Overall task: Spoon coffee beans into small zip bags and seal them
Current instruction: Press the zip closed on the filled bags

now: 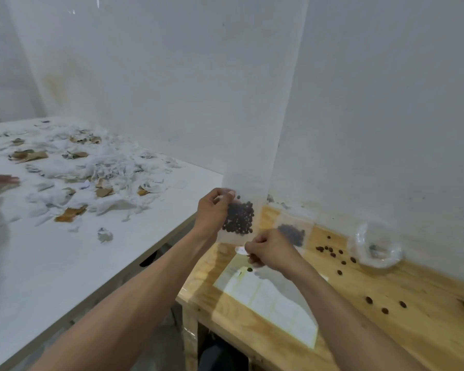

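Holding the small bag (239,218) up in the air, my left hand (212,212) is pinching its top corner and my right hand (268,250) is pinching its bottom edge. Dark coffee beans (240,219) are sitting inside it. Another filled bag (292,234) is lying on the wooden table (386,330), near loose beans (330,250) and a clear bowl (378,247).

Two bare forearms reach forward toward twelve o'clock; the left hand (212,214) is raised, fingers and thumb pinching, the right hand (269,250) lower at four o'clock, fingers curled
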`<state>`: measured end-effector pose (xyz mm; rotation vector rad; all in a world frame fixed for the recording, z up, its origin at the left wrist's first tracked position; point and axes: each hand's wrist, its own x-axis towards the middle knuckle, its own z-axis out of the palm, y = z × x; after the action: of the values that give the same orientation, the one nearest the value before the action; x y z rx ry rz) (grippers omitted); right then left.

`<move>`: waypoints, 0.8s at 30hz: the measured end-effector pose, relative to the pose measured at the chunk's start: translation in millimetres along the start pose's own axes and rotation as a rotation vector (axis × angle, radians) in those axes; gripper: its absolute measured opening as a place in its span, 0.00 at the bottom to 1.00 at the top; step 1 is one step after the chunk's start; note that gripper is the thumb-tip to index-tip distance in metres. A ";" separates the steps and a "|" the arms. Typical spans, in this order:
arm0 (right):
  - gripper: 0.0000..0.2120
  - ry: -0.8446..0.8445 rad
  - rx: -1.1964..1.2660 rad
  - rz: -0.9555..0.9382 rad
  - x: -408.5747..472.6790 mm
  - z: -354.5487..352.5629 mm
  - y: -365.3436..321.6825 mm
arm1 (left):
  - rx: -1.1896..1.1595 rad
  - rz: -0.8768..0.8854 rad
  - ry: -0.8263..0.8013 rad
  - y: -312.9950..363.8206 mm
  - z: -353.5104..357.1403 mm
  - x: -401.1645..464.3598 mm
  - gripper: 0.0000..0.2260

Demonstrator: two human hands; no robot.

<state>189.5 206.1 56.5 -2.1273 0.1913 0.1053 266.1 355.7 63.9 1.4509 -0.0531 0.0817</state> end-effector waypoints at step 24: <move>0.01 0.675 0.093 -0.254 -27.2 -115.6 -4.0 | -0.084 0.005 -0.334 31.2 110.6 -52.0 0.08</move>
<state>163.5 113.1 125.7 -2.0045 0.3076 -0.7624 213.1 248.4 103.5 1.3686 -0.3288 -0.1579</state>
